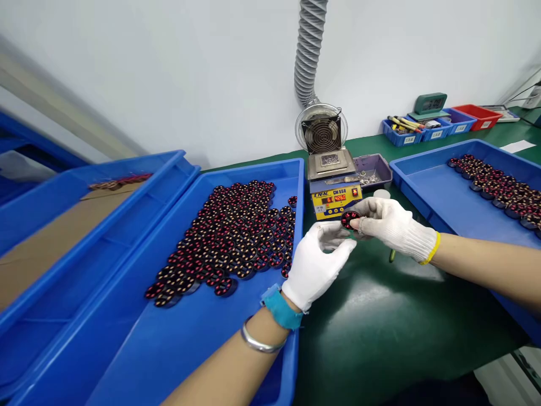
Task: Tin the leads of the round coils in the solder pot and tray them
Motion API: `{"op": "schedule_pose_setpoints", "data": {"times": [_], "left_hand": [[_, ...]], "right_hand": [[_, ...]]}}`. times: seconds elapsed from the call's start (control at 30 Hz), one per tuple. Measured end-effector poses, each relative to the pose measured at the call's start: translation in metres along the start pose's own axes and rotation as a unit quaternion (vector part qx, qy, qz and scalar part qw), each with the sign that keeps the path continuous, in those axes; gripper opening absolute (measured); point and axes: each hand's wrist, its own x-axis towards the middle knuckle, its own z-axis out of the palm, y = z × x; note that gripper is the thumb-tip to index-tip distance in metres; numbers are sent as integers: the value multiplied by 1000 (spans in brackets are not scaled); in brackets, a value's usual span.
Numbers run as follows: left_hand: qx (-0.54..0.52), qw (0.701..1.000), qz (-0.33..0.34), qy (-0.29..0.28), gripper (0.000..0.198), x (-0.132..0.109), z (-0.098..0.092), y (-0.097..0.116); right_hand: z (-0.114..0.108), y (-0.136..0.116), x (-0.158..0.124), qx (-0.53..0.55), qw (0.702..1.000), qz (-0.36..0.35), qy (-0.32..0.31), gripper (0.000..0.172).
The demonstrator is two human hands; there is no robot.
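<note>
A small round black part [350, 219] with a ring of pink-red marks is up in front of the yellow-faced heating unit [337, 201]. My right hand [386, 225], in a white knit glove with a yellow cuff, pinches its right side between thumb and fingers. Just below and to the left is my left hand [321, 256], also gloved in white. Its thumb and fingers are curved and apart, with the fingertips close under the part; whether they touch it I cannot tell. Many similar round parts [228, 231] lie massed in the blue tray [169, 349] to the left.
A second blue tray [422, 194] with rows of round parts stands at right. Behind the heating unit are a fan [323, 134] and a grey duct hose [310, 51]. A purple bin [386, 164] holds metal bits. Small bins and a green clock [430, 104] line the wall.
</note>
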Motion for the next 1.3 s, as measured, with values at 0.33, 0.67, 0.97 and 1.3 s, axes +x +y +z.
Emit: {"op": "schedule_pose_setpoints", "data": {"times": [0.33,0.67,0.97,1.3], "left_hand": [[14,998,47,30,9,2,0,0],[80,992,88,49,9,0,1,-1],[81,991,80,76,9,-1,1,-3],[-20,999,-18,24,14,5,-7,-2]], "right_hand": [[5,0,-3,-32,999,22,7,13],[3,15,0,-19,1000,-12,-21,16],[8,9,-5,7,1000,-11,-14,13],[1,3,0,79,996,40,-25,24]]}}
